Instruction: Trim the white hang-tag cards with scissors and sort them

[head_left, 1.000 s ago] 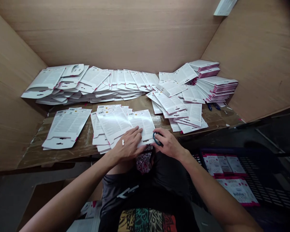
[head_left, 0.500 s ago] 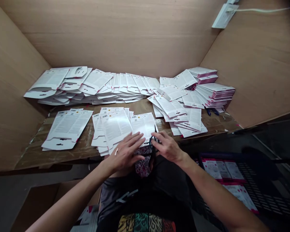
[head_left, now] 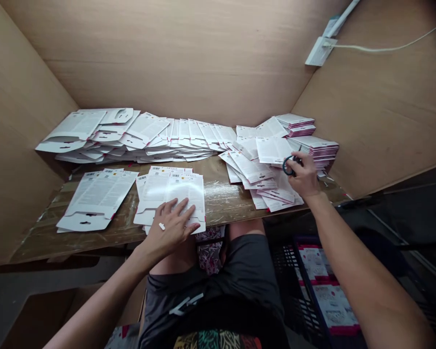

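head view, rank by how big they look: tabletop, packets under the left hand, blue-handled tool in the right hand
1. Tabletop
2. Packets under the left hand
3. Blue-handled tool, partly hidden by the right hand

My left hand is flat, palm down, fingers spread, thumb out to the right. My right hand is farther forward, fingers curled in a grip. My left forearm and right forearm slant inward.
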`<state>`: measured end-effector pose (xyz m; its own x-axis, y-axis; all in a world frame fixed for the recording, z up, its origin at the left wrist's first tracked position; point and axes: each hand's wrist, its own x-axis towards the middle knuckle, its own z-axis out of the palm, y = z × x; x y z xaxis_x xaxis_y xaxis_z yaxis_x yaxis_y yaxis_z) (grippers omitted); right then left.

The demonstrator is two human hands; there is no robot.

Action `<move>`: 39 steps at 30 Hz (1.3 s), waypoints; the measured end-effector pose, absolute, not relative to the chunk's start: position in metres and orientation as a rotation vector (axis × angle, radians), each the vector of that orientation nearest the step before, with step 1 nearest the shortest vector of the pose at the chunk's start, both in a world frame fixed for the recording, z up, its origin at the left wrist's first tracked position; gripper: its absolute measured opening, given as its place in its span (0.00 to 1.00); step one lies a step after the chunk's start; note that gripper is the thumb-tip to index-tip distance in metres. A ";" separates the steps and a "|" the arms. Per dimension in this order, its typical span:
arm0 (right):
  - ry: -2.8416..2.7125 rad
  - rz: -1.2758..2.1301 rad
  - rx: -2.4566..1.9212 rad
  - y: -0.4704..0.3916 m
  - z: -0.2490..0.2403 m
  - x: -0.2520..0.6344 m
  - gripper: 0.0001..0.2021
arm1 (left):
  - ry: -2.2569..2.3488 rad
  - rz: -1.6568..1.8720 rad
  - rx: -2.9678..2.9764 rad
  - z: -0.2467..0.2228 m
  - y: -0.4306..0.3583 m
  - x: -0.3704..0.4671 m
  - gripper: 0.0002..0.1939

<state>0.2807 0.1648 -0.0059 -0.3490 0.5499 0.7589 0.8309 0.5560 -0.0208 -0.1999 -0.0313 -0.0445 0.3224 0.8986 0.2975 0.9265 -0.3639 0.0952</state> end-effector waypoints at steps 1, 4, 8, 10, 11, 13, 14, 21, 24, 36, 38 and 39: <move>-2.073 -0.464 -1.119 0.168 -0.014 0.288 0.08 | -1.726 -0.473 -2.458 -0.038 -0.022 -0.195 0.19; -2.115 -0.379 -1.153 0.165 -0.033 0.292 0.08 | -1.735 -0.472 -2.428 -0.011 0.028 -0.174 0.15; -2.076 -0.256 -1.191 0.156 -0.048 0.275 0.10 | -1.587 -0.491 -2.544 0.027 0.132 -0.118 0.18; -2.041 -0.207 -1.183 0.157 -0.052 0.267 0.10 | -1.462 -0.479 -2.612 0.040 0.185 -0.085 0.27; -2.027 -0.189 -1.170 0.158 -0.054 0.265 0.10 | -1.401 -0.464 -2.635 0.044 0.208 -0.071 0.30; -2.011 -0.158 -1.135 0.162 -0.056 0.264 0.09 | -1.298 -0.416 -2.670 0.050 0.246 -0.048 0.30; -2.008 -0.140 -1.115 0.165 -0.056 0.265 0.09 | -1.257 -0.382 -2.686 0.052 0.260 -0.041 0.26; -1.960 -0.119 -1.117 0.155 -0.031 0.286 0.10 | -1.108 -0.255 -2.716 0.041 0.228 -0.071 0.15; -1.857 -0.085 -1.094 0.117 -0.017 0.276 0.08 | -1.057 -0.465 -2.657 0.018 0.142 -0.116 0.16; -1.706 1.031 -0.797 -0.002 -0.046 0.120 0.11 | -1.410 -0.589 -2.748 -0.054 -0.064 -0.135 0.21; -1.655 1.101 -0.842 0.001 -0.052 0.109 0.11 | -1.444 -0.626 -2.734 -0.054 -0.068 -0.135 0.19; -1.663 1.093 -0.866 0.003 -0.054 0.105 0.11 | -1.457 -0.651 -2.722 -0.054 -0.070 -0.135 0.16</move>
<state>0.1050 0.0028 -0.0542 -0.3149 0.8942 0.3183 0.0626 0.3542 -0.9331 -0.1351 -0.0697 -0.0536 0.4884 0.7996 0.3495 0.7940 -0.5733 0.2022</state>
